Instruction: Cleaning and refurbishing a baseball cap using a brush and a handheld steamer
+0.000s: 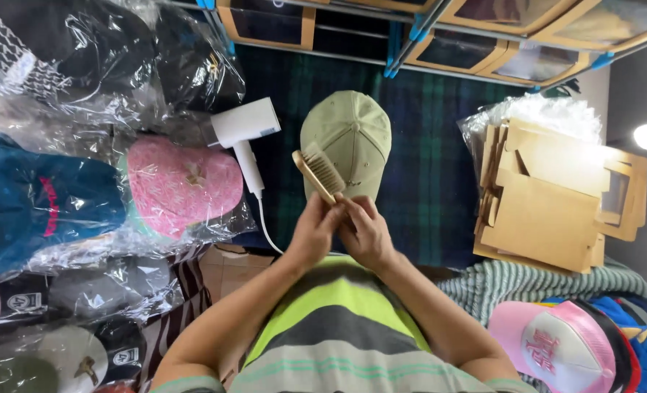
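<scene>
Both hands are up in front of my chest, meeting over the near edge of the dark plaid cloth [425, 153]. My left hand [313, 234] is wrapped around the handle of the wooden brush [318, 172], fingers closed snugly on it, bristle head tilted up and left. My right hand [366, 231] sits just beside it, fingertips curled onto the handle end as well, so the two hands touch. The brush hangs over the brim end of the green cap [347, 138]; whether the bristles touch the fabric, I cannot tell.

The cap lies flat in the middle of the cloth, crown away from me, brim toward me and half hidden by my hands. Just left of it lies a white hair dryer [245, 135], its cord [264, 222] running down toward my left wrist. Close, but a thin strip of cloth shows between dryer and cap.

The left side is crowded: a pink cap in plastic [181, 185] and a teal one [43, 200] press up to the dryer, with more bagged caps stacked around them. To the right there is open plaid between the cap and the stack of flat cardboard boxes [549, 200]. That is the widest free lane. A pink and white cap [556, 346] sits near my right elbow. Above the cap runs a rack of window boxes [440, 33].
</scene>
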